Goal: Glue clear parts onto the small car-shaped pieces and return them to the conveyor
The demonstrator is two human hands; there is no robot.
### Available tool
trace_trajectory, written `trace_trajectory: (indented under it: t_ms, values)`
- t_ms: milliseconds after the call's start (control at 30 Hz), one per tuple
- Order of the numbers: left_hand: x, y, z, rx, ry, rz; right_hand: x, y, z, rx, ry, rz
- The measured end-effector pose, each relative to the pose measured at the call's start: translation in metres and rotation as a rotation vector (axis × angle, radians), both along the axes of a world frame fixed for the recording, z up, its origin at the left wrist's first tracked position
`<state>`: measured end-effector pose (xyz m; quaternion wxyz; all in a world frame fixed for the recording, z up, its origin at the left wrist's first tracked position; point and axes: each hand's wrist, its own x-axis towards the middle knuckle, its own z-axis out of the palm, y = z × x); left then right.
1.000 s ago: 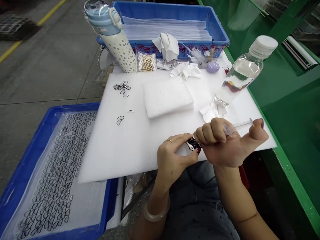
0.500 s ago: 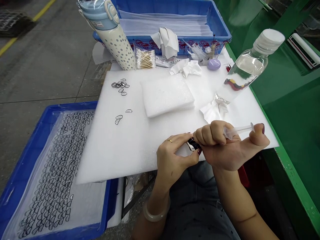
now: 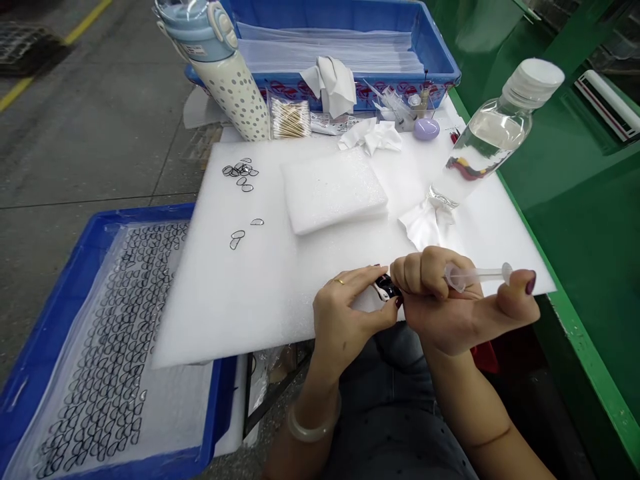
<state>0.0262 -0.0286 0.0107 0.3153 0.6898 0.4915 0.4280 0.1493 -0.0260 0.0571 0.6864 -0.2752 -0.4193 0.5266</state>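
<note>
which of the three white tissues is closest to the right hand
The front tissue at the white-capped bottle's base, just beyond the right hand; the middle tissue and bin-side tissue lie farther back, toward the blue bin.

A gold ring (image 3: 339, 281), pale bangle (image 3: 311, 437) and dark-red nail polish (image 3: 531, 283) show.

There are 2 hands (image 3: 345, 319), 1 held syringe (image 3: 459, 277), 2 bottles (image 3: 493, 137), 2 trays (image 3: 221, 393), 3 tissues (image 3: 332, 88), 1 swab pack (image 3: 290, 120).
</note>
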Motion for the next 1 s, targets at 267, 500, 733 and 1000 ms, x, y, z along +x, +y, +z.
trace_trajectory:
  t_ms: [267,500,733,1000]
  values:
    - [0.001,0.000,-0.001,-0.003,0.003,-0.005,-0.006,-0.001,-0.002,0.021,-0.030,-0.064]
    - [0.000,-0.001,-0.001,-0.029,0.034,-0.021,0.003,0.008,0.028,0.014,-0.221,-0.045]
    - [-0.011,-0.002,-0.008,0.093,0.172,-0.095,-0.014,0.126,0.022,-0.015,-0.370,-0.104]
    - [-0.014,-0.003,-0.026,0.295,0.250,-0.102,0.071,0.050,-0.005,-0.256,-1.120,-0.550]
